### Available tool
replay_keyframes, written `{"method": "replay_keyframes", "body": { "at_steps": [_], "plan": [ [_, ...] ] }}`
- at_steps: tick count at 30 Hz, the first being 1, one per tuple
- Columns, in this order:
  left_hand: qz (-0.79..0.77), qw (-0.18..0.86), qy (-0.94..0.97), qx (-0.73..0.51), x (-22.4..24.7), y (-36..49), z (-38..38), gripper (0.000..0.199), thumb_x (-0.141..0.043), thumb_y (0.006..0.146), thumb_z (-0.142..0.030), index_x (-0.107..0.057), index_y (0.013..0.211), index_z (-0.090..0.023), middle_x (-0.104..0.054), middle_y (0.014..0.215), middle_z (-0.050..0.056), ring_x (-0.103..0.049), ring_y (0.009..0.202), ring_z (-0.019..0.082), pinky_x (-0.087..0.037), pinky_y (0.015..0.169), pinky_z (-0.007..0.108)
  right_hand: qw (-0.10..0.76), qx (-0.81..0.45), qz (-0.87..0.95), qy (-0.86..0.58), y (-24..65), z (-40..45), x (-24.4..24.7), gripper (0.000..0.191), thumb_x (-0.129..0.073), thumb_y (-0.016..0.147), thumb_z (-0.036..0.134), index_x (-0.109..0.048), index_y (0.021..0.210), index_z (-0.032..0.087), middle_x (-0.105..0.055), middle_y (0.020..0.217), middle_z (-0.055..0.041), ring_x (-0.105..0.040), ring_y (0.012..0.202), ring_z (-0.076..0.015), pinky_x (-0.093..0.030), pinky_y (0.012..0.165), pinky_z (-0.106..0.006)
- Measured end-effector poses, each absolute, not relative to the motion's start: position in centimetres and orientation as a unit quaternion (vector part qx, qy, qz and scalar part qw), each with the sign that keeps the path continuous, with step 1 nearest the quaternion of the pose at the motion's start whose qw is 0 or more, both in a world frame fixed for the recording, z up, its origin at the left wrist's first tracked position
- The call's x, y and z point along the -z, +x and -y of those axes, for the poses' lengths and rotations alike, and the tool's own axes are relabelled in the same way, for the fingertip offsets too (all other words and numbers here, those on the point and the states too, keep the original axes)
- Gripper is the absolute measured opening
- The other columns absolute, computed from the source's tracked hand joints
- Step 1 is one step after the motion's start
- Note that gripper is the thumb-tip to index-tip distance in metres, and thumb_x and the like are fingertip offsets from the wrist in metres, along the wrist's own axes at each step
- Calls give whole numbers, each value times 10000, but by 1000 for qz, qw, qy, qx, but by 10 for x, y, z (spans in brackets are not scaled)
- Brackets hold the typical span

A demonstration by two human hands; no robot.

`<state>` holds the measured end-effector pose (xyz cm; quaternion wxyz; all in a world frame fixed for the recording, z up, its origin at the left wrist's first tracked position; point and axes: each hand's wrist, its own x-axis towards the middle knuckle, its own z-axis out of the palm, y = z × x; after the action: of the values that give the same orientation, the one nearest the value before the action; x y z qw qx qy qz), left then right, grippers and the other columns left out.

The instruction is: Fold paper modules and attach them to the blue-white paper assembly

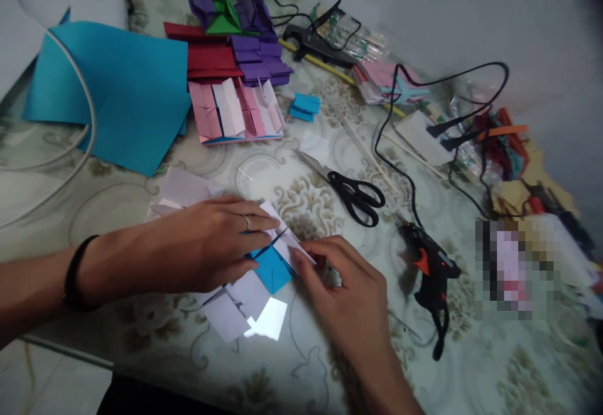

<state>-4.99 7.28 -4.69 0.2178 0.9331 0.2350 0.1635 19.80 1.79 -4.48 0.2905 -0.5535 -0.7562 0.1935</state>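
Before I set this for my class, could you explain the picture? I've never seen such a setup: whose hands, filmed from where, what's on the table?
There is no machine here, only one person's two bare hands. The single picture comes from a camera worn on that person's head, looking forward and down. The left hand, wearing a ring and a dark wristband, lies over folded white and blue paper. The right hand pinches a white edge of it. Around them on the patterned tabletop lie black-handled scissors, a black glue gun, a large blue sheet and purple folded papers.
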Motion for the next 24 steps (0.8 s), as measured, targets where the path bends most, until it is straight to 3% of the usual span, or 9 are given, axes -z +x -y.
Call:
{"method": "replay_keyframes", "body": {
  "at_steps": [14,24],
  "plan": [
    [-234,210,936,-155,46,-50,-73,249,-526,1073,-232,-661,1279,-197,-686,1451,59,-581,1397,259,-449,1181,451,291,-218,748,-556,196,-20,51,72,-676,973,167,-736,936,185,-702,838,-12,-661,700,-126,-551,661,-223],
    [-238,193,938,-164,47,-49,-72,254,-532,1067,-231,-681,1267,-179,-691,1441,87,-622,1343,262,-481,1152,454,285,-226,736,-570,193,-19,51,79,-690,965,171,-736,902,184,-687,815,-1,-638,675,-122,-524,649,-228]
  ]
}}
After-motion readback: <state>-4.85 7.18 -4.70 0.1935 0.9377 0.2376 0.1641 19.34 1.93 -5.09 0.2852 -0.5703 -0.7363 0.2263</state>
